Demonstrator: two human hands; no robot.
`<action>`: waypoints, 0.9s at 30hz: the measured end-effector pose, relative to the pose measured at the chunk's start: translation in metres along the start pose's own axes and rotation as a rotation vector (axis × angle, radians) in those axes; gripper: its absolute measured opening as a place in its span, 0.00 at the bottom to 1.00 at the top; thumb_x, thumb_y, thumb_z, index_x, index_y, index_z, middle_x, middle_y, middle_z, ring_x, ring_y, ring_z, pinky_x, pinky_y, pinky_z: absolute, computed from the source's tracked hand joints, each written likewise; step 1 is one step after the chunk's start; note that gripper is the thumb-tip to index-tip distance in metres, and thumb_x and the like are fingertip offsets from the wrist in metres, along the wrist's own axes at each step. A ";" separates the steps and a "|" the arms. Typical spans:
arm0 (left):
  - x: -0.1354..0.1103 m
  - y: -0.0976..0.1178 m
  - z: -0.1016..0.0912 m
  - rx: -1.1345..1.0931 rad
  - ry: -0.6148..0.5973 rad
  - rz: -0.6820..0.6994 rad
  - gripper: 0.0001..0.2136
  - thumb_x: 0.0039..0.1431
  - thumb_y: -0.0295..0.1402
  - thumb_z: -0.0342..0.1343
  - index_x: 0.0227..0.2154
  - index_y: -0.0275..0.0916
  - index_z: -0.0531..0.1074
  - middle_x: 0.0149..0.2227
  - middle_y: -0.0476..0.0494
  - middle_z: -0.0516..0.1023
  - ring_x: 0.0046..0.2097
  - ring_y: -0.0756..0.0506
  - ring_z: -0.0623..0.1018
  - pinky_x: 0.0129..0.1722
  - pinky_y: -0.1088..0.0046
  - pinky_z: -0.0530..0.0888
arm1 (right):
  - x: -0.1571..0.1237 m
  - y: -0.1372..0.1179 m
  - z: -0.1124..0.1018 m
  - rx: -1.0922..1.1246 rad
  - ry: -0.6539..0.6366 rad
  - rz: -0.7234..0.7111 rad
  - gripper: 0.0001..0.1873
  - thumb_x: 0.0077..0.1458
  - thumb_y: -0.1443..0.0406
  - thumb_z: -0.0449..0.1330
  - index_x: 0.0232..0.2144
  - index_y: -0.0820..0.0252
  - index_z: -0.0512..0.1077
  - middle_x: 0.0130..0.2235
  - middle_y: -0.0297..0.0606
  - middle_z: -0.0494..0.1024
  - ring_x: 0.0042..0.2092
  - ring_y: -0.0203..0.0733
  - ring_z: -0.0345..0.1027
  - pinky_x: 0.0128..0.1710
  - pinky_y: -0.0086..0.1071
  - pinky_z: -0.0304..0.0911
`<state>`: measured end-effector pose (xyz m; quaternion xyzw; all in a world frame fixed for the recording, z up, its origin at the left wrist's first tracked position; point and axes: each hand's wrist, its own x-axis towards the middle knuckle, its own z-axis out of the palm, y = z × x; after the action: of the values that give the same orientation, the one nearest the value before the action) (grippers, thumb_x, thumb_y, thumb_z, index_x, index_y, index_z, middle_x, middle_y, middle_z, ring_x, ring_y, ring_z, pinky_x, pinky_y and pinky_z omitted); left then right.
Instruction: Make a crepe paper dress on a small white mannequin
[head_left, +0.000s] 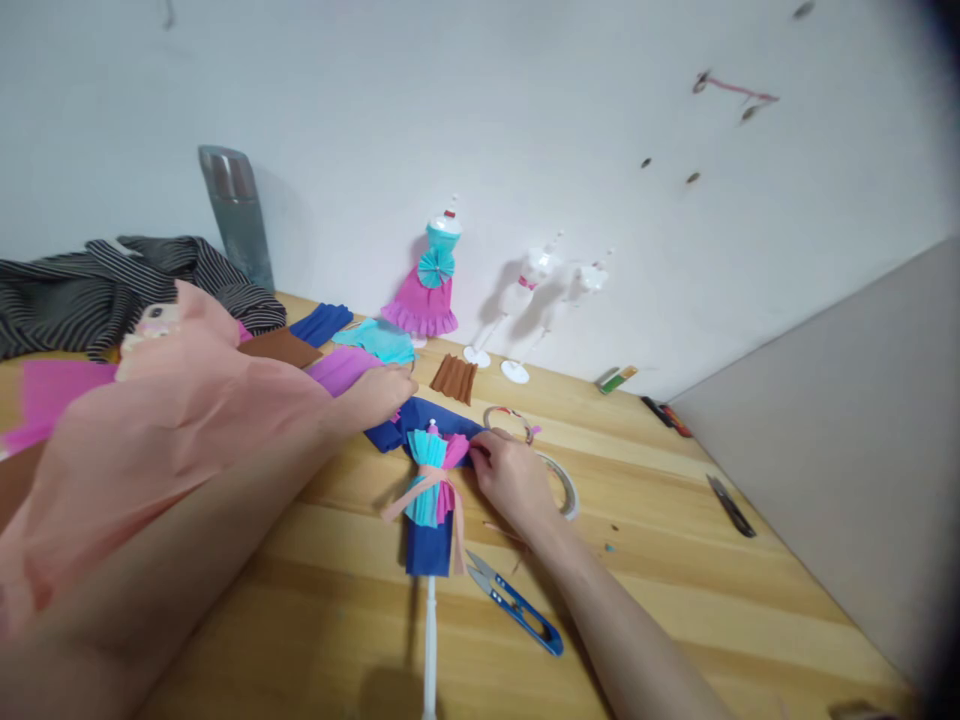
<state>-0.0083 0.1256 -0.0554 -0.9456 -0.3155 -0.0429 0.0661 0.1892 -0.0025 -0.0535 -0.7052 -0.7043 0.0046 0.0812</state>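
Observation:
A strip of dark blue crepe paper (451, 416) stretches between my hands behind a small dress form. My right hand (516, 478) pinches its right end. My left hand (379, 396) is closed at the strip's left end, fingertips partly hidden. In front stands the dress form on a white pole (430, 640), wearing a cyan and pink pleated crepe paper top (426, 490) tied with a peach ribbon (429, 474), above a dark blue skirt piece (427, 545). Blue thread snips (521, 610) lie on the table, right of the pole.
Peach crepe paper (187, 430) spreads under my left arm. At the wall stand a dressed form (431, 280) and two bare white forms (519, 295). Tape rolls (564, 488) lie beside my right hand, a utility knife (731, 506) farther right. A grey bottle (241, 225) stands back left.

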 end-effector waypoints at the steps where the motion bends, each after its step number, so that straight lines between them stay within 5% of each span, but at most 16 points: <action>1: 0.000 0.000 0.001 0.002 0.003 -0.001 0.10 0.55 0.21 0.49 0.36 0.32 0.75 0.38 0.35 0.76 0.44 0.40 0.76 0.40 0.67 0.71 | 0.000 0.000 0.001 0.004 0.004 0.002 0.11 0.59 0.68 0.53 0.34 0.58 0.76 0.38 0.41 0.79 0.35 0.42 0.72 0.28 0.31 0.52; 16: 0.001 0.002 0.014 -0.040 0.079 -0.091 0.09 0.58 0.23 0.49 0.38 0.33 0.74 0.41 0.35 0.76 0.45 0.40 0.74 0.41 0.66 0.71 | 0.000 0.001 -0.001 -0.018 -0.048 0.000 0.13 0.63 0.66 0.47 0.31 0.61 0.70 0.35 0.44 0.79 0.34 0.43 0.70 0.30 0.31 0.51; 27: -0.003 0.010 0.008 -0.114 0.065 -0.143 0.11 0.58 0.20 0.48 0.39 0.31 0.74 0.44 0.32 0.76 0.48 0.39 0.74 0.44 0.65 0.72 | -0.003 0.007 -0.005 0.185 0.038 0.005 0.24 0.63 0.54 0.42 0.20 0.57 0.62 0.20 0.37 0.67 0.23 0.40 0.58 0.26 0.32 0.47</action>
<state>-0.0047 0.1169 -0.0643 -0.9211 -0.3768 -0.0960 0.0192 0.1963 -0.0065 -0.0502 -0.6966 -0.6973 0.0566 0.1592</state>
